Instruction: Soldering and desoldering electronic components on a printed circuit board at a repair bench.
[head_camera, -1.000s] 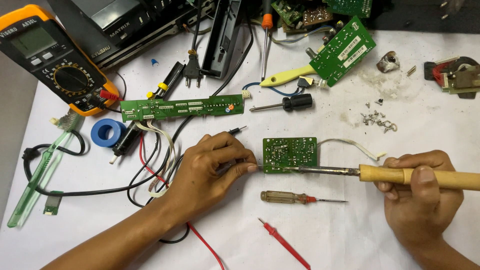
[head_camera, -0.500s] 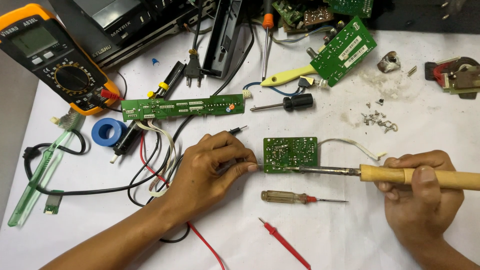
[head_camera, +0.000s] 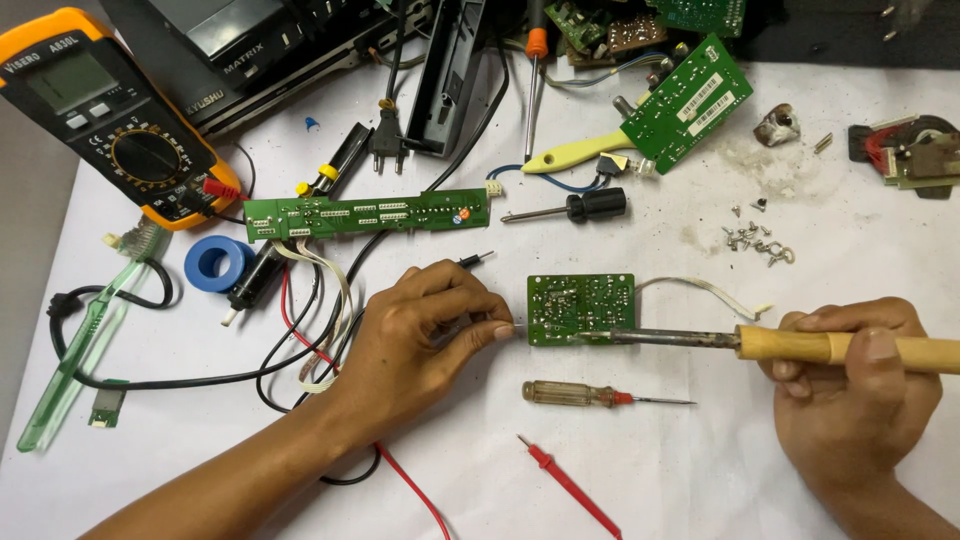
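While the left hand (head_camera: 420, 335) pinches the small green circuit board (head_camera: 580, 308) at its left edge mid-counter, unchanged, the right hand's fingers (head_camera: 850, 385) remain closed around the soldering iron (head_camera: 800, 345), tip on board.

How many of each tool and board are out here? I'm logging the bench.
Green circuit boards: 3
Screwdrivers: 2
Soldering iron: 1
Multimeter: 1
Blue tape roll: 1
Total: 8

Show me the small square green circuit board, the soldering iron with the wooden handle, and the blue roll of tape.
small square green circuit board (head_camera: 580, 308), head view, middle of its face
soldering iron with wooden handle (head_camera: 790, 345), head view, bare wood of the handle
blue roll of tape (head_camera: 200, 270), head view, left rim
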